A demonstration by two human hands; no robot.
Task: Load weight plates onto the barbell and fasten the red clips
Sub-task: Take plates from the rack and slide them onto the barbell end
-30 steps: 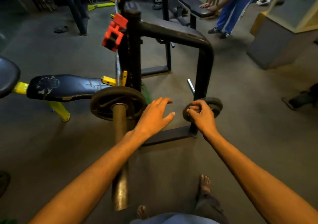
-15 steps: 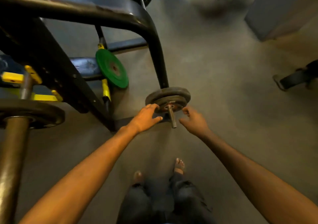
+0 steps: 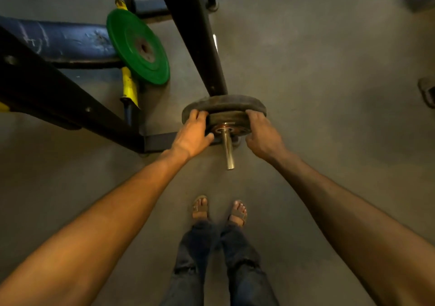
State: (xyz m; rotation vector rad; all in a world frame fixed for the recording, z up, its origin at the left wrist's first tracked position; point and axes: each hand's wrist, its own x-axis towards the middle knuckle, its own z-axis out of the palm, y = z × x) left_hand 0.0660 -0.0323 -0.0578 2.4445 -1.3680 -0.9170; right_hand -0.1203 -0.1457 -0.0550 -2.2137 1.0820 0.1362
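I am looking straight down at the grey floor (image 3: 317, 117). Two dark round weight plates sit on a short shiny peg (image 3: 227, 148) low on the black rack (image 3: 197, 35). The small plate (image 3: 229, 120) is in front, and the big plate (image 3: 223, 103) is right behind it, touching it.

My left hand (image 3: 191, 136) is on the left side of the plates. Its fingers (image 3: 196, 115) curl over the left edge and its thumb sits near the middle ring, so its grip is pinching the small plate. My right hand (image 3: 262, 136) is on the right side, and its fingers curl over the right edge, so that grip is pressed on the small plate too. The peg pokes out between my two hands, toward me.

A green plate (image 3: 138, 46) leans near a yellow leg (image 3: 129, 86), up and to the left, well apart from my hands. A blue padded bar (image 3: 58, 39) lies behind the green plate.

My two feet in sandals (image 3: 200, 208) stand on the floor below the peg. My legs wear dark jeans (image 3: 195, 254).
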